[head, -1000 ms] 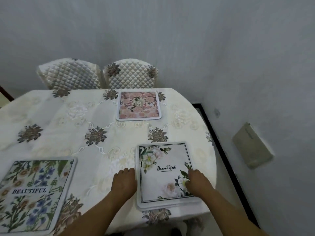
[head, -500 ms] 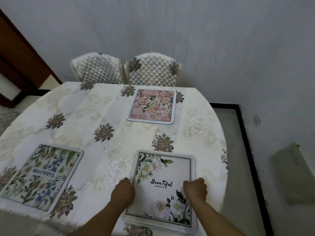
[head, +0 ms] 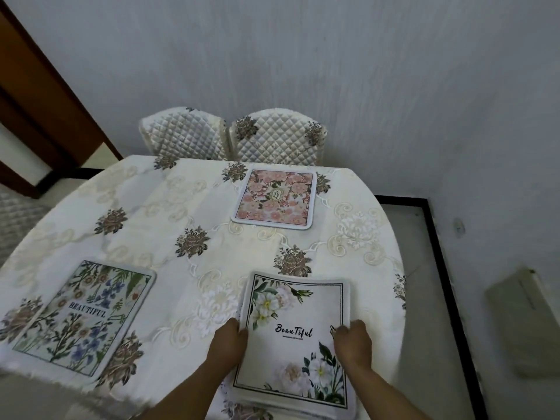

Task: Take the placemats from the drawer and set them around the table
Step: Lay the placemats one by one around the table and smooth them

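Note:
A white placemat (head: 292, 338) with white flowers and the word "BeauTiful" lies at the near right of the round table (head: 169, 207), its near end past the table edge. My left hand (head: 228, 344) grips its left edge and my right hand (head: 353, 344) grips its right edge, fingers curled over it. Its far edge bows slightly. A pink floral placemat (head: 275, 199) lies flat at the far side. A green and blue floral placemat (head: 85, 316) lies flat at the near left.
Two quilted chairs (head: 185, 133) (head: 277, 136) stand against the wall behind the table. A brown wooden door frame (head: 39, 95) is at the far left. A pale box (head: 527, 322) sits on the right wall above a black floor border (head: 445, 268).
The white placemat has come toward me between both hands and now overhangs the near table edge. My view has drawn back and turned left, showing the door frame.

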Demonstrator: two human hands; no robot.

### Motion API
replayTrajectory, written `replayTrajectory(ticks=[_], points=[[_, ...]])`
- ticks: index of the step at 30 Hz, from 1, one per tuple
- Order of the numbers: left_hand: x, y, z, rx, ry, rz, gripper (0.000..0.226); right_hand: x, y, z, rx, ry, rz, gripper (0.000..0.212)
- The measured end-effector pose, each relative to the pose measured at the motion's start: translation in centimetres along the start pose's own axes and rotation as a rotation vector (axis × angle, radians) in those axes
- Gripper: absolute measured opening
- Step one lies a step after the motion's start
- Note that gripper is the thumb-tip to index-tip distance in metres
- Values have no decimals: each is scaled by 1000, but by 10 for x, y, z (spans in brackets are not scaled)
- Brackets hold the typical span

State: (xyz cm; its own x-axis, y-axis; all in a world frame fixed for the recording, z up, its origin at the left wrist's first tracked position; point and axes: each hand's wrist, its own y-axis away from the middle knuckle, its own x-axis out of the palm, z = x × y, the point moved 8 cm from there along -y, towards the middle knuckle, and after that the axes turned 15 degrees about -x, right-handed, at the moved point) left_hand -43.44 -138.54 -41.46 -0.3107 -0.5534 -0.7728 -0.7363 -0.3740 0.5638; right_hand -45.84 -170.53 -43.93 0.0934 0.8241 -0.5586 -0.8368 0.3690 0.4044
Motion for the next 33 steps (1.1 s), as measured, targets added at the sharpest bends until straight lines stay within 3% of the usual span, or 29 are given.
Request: replayTrajectory(ticks=[3,7,14,24,33], points=[[-7,7,6,42,51,7,25,-9,22,-4,-64,49,-79,16],[-26,19,18,139,94,21,24,-8,61,7,-198,159,-176,28],[-111,34,74,298,186,-90,28,21,131,70,-348,131,-278,20],[-209,86,224,160,322,-328,28,105,212,164,-643,113,-87,31],[-258,193,412,-133,506,-554,22,206,318,217,-871,100,203,28]])
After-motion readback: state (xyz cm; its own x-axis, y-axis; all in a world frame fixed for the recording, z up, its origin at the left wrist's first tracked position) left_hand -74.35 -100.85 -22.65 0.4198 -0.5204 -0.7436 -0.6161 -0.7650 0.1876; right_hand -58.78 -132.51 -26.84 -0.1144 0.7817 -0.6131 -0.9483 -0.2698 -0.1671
